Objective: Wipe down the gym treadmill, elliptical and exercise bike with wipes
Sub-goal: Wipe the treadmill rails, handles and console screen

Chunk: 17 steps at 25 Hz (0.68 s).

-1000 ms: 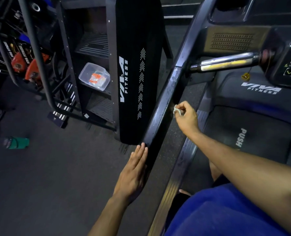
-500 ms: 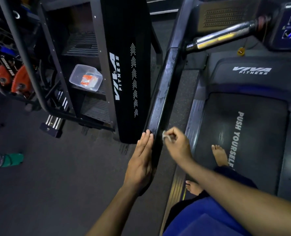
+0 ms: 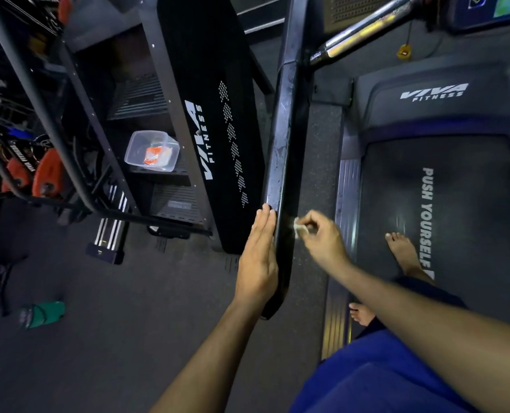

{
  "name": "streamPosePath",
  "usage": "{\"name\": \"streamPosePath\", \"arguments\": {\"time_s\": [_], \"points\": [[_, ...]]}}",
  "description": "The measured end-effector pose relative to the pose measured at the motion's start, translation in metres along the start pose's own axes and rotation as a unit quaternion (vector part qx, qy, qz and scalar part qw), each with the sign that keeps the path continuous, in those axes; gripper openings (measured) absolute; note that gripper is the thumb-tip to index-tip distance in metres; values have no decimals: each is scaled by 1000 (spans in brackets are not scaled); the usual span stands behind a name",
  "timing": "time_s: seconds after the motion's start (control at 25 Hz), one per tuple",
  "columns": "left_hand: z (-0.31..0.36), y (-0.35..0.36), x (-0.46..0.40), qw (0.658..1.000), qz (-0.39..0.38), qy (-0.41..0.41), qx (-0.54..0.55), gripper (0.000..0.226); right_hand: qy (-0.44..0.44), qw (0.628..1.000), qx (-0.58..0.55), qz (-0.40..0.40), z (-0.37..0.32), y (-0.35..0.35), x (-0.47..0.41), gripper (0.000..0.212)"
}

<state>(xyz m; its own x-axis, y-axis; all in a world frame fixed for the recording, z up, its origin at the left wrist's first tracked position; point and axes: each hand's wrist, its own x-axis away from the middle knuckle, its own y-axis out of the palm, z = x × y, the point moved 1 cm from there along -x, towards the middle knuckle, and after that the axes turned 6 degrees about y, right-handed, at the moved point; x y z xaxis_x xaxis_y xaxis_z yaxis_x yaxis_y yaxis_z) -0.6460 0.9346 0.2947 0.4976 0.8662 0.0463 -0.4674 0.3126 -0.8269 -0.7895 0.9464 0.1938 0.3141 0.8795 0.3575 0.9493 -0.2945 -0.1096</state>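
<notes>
Fingers of right hand (image 3: 325, 242) pinching small crumpled white wipe (image 3: 300, 228) against inner face of treadmill handrail (image 3: 282, 162); left hand (image 3: 258, 260) flat, fingers straight, on outer face. Clear plastic tub (image 3: 152, 150), far left on rack shelf, holding orange-and-white packet (image 3: 156, 153). Open dark floor (image 3: 113, 338) left of rail; rail glossy black, streaked.

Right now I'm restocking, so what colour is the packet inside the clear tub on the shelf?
Orange and white, seen through the clear tub in the head view.

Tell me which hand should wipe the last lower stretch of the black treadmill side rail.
Right. The right hand already pinches the small white wipe against the black treadmill side rail; the left hand lies flat, bracing it.
</notes>
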Motion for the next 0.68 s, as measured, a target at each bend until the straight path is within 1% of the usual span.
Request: {"name": "streamPosePath", "arguments": {"time_s": [0.08,0.12,0.24,0.32,0.44,0.56,0.68], "points": [[0,-1,-1,1000,1,1,3,60,0,1000,13,-23,6,0,14,13],[1,-1,-1,1000,-2,0,3,59,4,1000,18,-20,4,-5,7,16],[3,-5,4,1000,-18,-13,3,56,-3,999,19,30,-9,-29,-30,21],[-1,-5,13,999,-27,-17,-3,56,-16,998,-1,62,-25,-46,-59,17],[-5,-2,23,999,-23,-16,-16,58,-48,992,-33,109,-74,-54,-105,15],[-4,-3,23,1000,-6,-7,-15,63,-57,992,-41,108,-104,-37,-126,19],[-5,-3,23,1000,0,-3,-9,65,-48,994,-33,95,-90,-24,-93,10]]}}
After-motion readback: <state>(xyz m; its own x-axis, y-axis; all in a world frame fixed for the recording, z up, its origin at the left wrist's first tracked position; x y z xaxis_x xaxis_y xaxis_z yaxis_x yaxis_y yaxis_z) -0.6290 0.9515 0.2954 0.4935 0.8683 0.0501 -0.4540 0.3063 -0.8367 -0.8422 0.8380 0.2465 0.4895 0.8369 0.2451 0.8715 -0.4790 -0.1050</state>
